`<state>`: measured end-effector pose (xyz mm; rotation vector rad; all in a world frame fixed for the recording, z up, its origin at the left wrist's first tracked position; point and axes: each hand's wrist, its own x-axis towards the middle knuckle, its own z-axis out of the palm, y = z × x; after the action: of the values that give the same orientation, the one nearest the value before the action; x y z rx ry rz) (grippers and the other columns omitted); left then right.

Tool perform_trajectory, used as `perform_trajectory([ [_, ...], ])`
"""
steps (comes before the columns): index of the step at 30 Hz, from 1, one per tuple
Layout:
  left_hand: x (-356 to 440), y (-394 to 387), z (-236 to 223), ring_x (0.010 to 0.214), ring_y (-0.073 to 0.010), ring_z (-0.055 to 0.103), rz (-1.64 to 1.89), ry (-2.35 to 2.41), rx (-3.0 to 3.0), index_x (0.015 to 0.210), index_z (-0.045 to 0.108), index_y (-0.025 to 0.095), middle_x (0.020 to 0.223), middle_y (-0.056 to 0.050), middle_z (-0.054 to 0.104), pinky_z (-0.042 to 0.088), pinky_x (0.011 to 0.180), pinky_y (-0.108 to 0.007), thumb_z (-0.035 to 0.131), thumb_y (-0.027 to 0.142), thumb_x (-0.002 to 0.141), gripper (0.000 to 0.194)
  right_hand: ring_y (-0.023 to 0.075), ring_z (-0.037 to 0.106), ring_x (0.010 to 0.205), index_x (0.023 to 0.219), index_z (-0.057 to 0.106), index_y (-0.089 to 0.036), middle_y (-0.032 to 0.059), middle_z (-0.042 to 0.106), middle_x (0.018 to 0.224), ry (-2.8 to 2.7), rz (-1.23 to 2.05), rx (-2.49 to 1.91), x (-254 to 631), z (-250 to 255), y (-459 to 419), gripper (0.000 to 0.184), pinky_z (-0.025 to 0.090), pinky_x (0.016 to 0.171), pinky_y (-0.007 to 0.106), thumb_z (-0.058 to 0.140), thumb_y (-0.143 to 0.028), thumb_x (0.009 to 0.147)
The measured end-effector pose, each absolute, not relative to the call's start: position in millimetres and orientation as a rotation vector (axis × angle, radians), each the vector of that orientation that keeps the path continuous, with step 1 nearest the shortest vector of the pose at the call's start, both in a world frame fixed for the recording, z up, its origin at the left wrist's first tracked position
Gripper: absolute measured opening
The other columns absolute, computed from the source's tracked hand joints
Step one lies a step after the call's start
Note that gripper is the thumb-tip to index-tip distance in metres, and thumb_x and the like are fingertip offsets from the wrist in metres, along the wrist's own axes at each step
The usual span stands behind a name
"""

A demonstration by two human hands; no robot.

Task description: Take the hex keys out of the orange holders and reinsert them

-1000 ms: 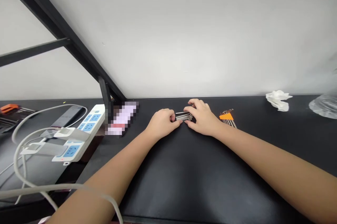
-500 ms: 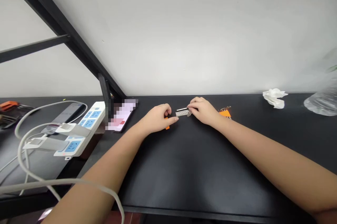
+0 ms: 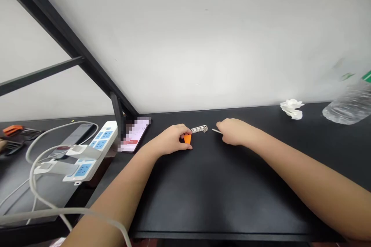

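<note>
My left hand (image 3: 175, 139) is closed round an orange hex key holder (image 3: 188, 139), gripping it between thumb and fingers just above the black table. Several silver hex keys (image 3: 199, 128) lie side by side beyond the holder, their bent ends to the right. Whether they touch the holder I cannot tell. A short way to their right, my right hand (image 3: 233, 131) pinches one hex key (image 3: 216, 131), whose straight end points left toward the others. The rest of that key is hidden by the fingers.
On the left, a white power strip (image 3: 100, 144) with plugs and looping cables stands near a phone (image 3: 135, 135) and a black metal frame (image 3: 66, 34). Crumpled tissue (image 3: 292, 108) and a clear plastic bottle (image 3: 350, 102) are at the back right. More orange-handled tools (image 3: 13, 130) lie far left.
My right hand has drawn away to the right with a single hex key. My left hand has closed on the orange holder. The second orange holder at the right is now out of sight.
</note>
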<state>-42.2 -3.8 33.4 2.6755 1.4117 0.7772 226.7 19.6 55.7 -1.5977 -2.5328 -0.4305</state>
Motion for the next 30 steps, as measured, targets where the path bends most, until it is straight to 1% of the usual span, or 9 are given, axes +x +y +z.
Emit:
perform_trajectory([
  [2, -41.7, -5.0, 34.2, 0.098, -0.0227, 0.064, 0.747, 1.361, 2.688, 0.112, 0.072, 0.025, 0.111, -0.005, 0.067, 0.05, 0.084, -0.032, 0.082, 0.042, 0.072, 0.044, 0.021, 0.063, 0.063, 0.082, 0.066, -0.021, 0.0083, 0.069, 0.082, -2.606, -0.441, -1.434, 221.4, 48.1, 16.0, 0.015, 0.037, 0.055, 0.029, 0.064, -0.006, 0.077],
  [5, -42.8, -6.9, 35.8, 0.1, -0.0218, 0.063, 0.68, 1.346, 2.697, 0.114, 0.072, 0.028, 0.115, -0.003, 0.066, 0.049, 0.085, -0.031, 0.081, 0.036, 0.075, 0.041, 0.0199, 0.063, 0.07, 0.083, 0.064, -0.022, 0.0066, 0.07, 0.088, -2.618, -0.427, -1.115, 213.0, 37.1, 18.6, 0.015, 0.038, 0.057, 0.028, 0.062, -0.007, 0.08],
  [7, -42.8, -7.2, 35.8, 0.097, -0.0209, 0.062, 0.665, 1.36, 2.707, 0.11, 0.072, 0.027, 0.112, -0.003, 0.067, 0.048, 0.082, -0.031, 0.08, 0.034, 0.076, 0.035, 0.0197, 0.064, 0.076, 0.082, 0.064, -0.022, 0.0064, 0.07, 0.092, -2.608, -0.427, -0.979, 208.9, 32.2, 21.2, 0.015, 0.039, 0.059, 0.028, 0.059, -0.007, 0.083],
  [9, -41.4, -6.5, 34.6, 0.093, -0.0202, 0.062, 0.677, 1.36, 2.712, 0.107, 0.071, 0.026, 0.107, -0.002, 0.067, 0.047, 0.079, -0.03, 0.081, 0.035, 0.076, 0.034, 0.0195, 0.064, 0.079, 0.082, 0.064, -0.021, 0.0062, 0.07, 0.092, -2.613, -0.416, -0.905, 206.9, 30.0, 22.5, 0.016, 0.041, 0.062, 0.028, 0.057, -0.007, 0.085],
  [14, -36.3, -2.7, 30.5, 0.087, -0.0192, 0.061, 0.717, 1.364, 2.727, 0.102, 0.07, 0.025, 0.099, -0.002, 0.066, 0.046, 0.075, -0.029, 0.082, 0.041, 0.075, 0.033, 0.0202, 0.063, 0.081, 0.082, 0.066, -0.021, 0.0055, 0.07, 0.091, -2.623, -0.359, -0.864, 209.4, 29.7, 24.2, 0.016, 0.042, 0.065, 0.028, 0.061, -0.006, 0.083],
  [20, -35.4, -1.8, 28.8, 0.085, -0.0194, 0.061, 0.758, 1.378, 2.751, 0.101, 0.071, 0.024, 0.097, -0.003, 0.067, 0.045, 0.074, -0.03, 0.083, 0.042, 0.074, 0.034, 0.0198, 0.061, 0.077, 0.081, 0.065, -0.021, 0.0046, 0.068, 0.087, -2.633, -0.31, -0.866, 212.7, 28.9, 27.6, 0.015, 0.042, 0.064, 0.029, 0.064, -0.006, 0.08],
  [25, -35.8, -1.9, 28.1, 0.085, -0.0199, 0.061, 0.746, 1.358, 2.784, 0.098, 0.074, 0.023, 0.099, -0.004, 0.066, 0.046, 0.075, -0.031, 0.08, 0.044, 0.077, 0.03, 0.0194, 0.061, 0.081, 0.085, 0.063, -0.02, 0.0049, 0.067, 0.091, -2.625, -0.321, -0.834, 210.9, 26.9, 25.9, 0.015, 0.043, 0.066, 0.029, 0.058, -0.006, 0.085],
  [30, -35.3, -5.2, 28.7, 0.086, -0.0199, 0.062, 0.752, 1.301, 2.778, 0.099, 0.076, 0.024, 0.1, -0.004, 0.067, 0.047, 0.077, -0.031, 0.081, 0.041, 0.077, 0.028, 0.0166, 0.058, 0.077, 0.091, 0.064, -0.02, 0.005, 0.063, 0.096, -2.573, -0.305, -0.782, 211.4, 22.4, 28.4, 0.014, 0.044, 0.067, 0.028, 0.057, -0.007, 0.091],
])
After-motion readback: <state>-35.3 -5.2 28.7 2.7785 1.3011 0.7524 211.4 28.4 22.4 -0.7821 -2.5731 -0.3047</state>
